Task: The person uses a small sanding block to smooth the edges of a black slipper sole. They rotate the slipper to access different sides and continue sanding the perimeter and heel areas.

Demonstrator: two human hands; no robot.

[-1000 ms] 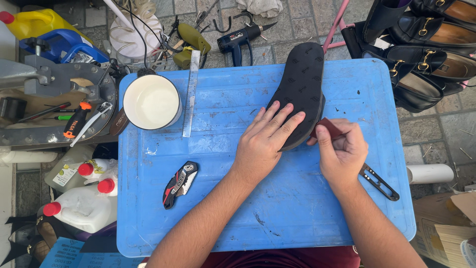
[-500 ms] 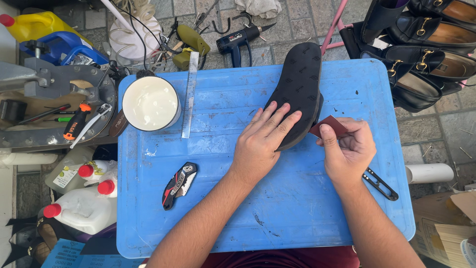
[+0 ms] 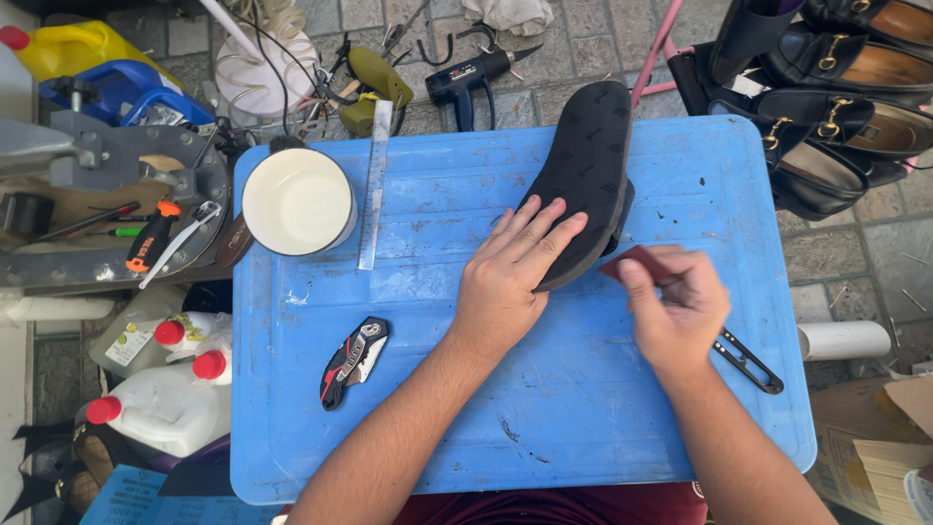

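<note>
A black rubber shoe sole (image 3: 589,160) lies tread-up on the blue plastic table (image 3: 437,389). My left hand (image 3: 515,272) presses flat on the sole's near end, fingers spread. Just right of the sole's edge, my right hand (image 3: 677,306) pinches a small dark red piece, like sandpaper (image 3: 641,261). Black thread snips (image 3: 746,362) lie on the table partly under my right hand.
A white round tin (image 3: 296,202), a metal ruler (image 3: 374,185) and a folding utility knife (image 3: 354,361) lie on the table's left half. Black loafers (image 3: 855,87) sit at upper right. A heat gun (image 3: 476,70), plastic bottles (image 3: 165,408) and tools surround the table.
My right hand with the dark red piece has drawn slightly back and to the right from the sole's edge. My left hand stays pressed on the sole.
</note>
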